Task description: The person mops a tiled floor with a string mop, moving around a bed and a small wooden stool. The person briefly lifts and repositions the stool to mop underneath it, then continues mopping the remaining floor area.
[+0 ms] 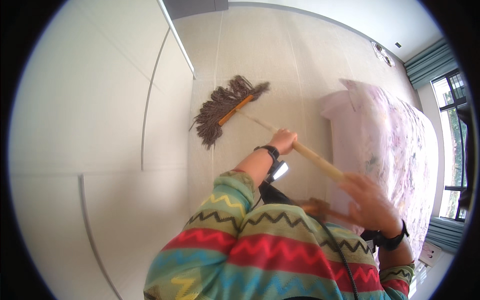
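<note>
A string mop's grey-brown yarn head (pixel 213 107) is spread on the pale floor, held by an orange clamp bar (pixel 236 110). Its pale mop handle (pixel 318 160) slants down to the right towards my body. My left hand (pixel 284 141) is wrapped around the handle about midway. Farther up, at the handle's near end, is my right hand (pixel 369 204), blurred, with its fingers over the shaft. The very tip of the handle is hidden by that hand. Both wrists wear black straps.
Tall white cabinet doors (pixel 112 112) with long grey handles stand along the left. A bed with a pink floral cover (pixel 390 150) is on the right, with a window (pixel 450 150) and teal curtains (pixel 429 62) beyond. A black cord (pixel 343 255) hangs over my patterned clothing.
</note>
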`<state>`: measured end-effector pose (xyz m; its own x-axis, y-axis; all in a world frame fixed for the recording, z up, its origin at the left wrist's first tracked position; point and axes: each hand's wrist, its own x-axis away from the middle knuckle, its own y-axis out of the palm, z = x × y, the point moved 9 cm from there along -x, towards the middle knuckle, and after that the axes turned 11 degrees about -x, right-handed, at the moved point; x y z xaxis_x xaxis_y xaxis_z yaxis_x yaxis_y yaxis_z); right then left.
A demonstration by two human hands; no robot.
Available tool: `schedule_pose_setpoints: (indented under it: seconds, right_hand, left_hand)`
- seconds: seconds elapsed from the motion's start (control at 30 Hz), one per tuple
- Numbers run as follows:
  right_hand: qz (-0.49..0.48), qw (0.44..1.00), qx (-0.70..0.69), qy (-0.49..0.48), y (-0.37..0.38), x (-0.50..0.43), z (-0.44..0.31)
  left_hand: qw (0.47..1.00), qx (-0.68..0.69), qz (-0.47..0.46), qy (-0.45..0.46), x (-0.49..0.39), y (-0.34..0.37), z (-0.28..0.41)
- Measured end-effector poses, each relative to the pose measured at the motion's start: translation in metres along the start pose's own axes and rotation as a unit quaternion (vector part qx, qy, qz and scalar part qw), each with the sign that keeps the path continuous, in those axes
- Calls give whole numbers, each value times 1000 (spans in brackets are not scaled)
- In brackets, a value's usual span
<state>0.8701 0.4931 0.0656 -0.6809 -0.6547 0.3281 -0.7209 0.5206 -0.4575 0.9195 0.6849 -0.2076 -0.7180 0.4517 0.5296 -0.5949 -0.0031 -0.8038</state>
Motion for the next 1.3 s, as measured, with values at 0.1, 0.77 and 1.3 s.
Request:
schedule_pose_setpoints:
  seconds: [0.1, 0.77, 1.3]
  right_hand:
    - [58, 991, -102, -66, -63, -137, -13]
    - [62, 990, -113, -62, -225, -354, -30]
    - [32, 987, -157, -26, -218, -426, 19]
  left_hand:
    - [996, -49, 57, -50, -63, -71, -127]
    - [997, 46, 50, -41, -201, -230, -240]
    - [991, 34, 68, -112, -199, -213, -287]
